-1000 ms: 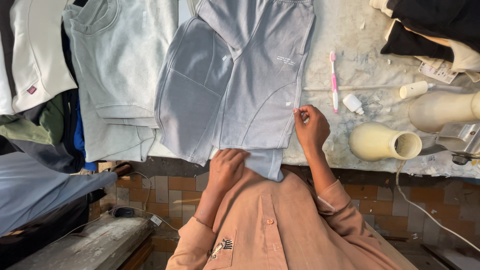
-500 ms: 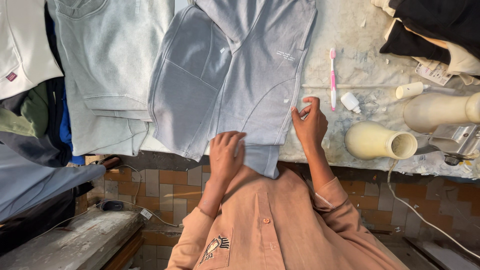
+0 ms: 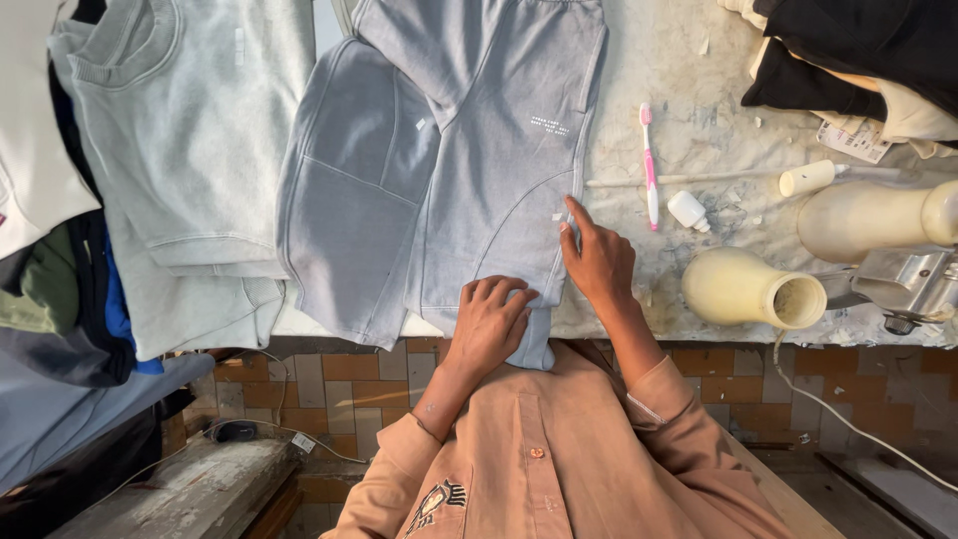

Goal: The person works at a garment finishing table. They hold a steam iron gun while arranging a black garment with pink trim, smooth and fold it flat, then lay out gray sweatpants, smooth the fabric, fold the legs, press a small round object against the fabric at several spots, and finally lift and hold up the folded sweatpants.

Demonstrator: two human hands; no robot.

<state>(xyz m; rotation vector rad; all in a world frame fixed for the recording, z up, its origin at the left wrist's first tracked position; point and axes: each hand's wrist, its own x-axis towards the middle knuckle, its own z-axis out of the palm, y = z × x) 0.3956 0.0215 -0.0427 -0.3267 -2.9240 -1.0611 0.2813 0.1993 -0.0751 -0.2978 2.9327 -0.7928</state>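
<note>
Grey-blue sweatpants [image 3: 469, 150] lie folded on a worn white table [image 3: 699, 90], one leg end hanging over the front edge. My left hand [image 3: 491, 321] grips that hanging leg end at the table's front edge, fingers curled on the cloth. My right hand [image 3: 596, 262] rests on the right edge of the pants, its index finger pointing up along the seam near a small white tag.
A pale grey sweatshirt [image 3: 190, 150] lies to the left, over darker clothes. A pink toothbrush [image 3: 649, 165], a small white bottle [image 3: 689, 210], a cream funnel-like part [image 3: 748, 289] and a machine [image 3: 898, 250] stand to the right. Black garments [image 3: 858, 50] lie top right.
My right hand has opened from a pinch at the pants' edge to a pointing finger on the seam. My left hand stays on the leg end. The view has shifted slightly.
</note>
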